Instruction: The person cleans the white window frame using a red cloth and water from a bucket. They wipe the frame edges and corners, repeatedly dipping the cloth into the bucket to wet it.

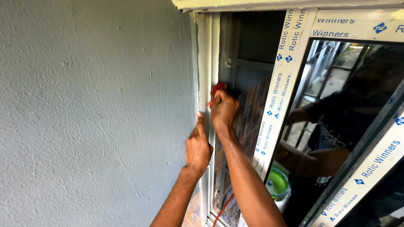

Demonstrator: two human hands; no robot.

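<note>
Two hands (198, 147) (223, 110) on smooth white frame (205, 63) beside rough grey wall (92, 113).

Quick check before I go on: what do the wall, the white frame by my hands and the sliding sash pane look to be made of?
Wall: painted plaster or render, matt grey, by its rough grainy texture. White frame: smooth ribbed profile, probably plastic or coated metal; I can't tell which. Sash pane: glass, dark and glossy, mirroring a person, its border under white protective film.

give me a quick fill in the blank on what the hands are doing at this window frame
1. The right hand grips a tool with a ____ handle.
2. The left hand lies flat on the ____ window frame.
3. The wall left of the frame is painted ____.

Missing words: red; white; grey
</note>
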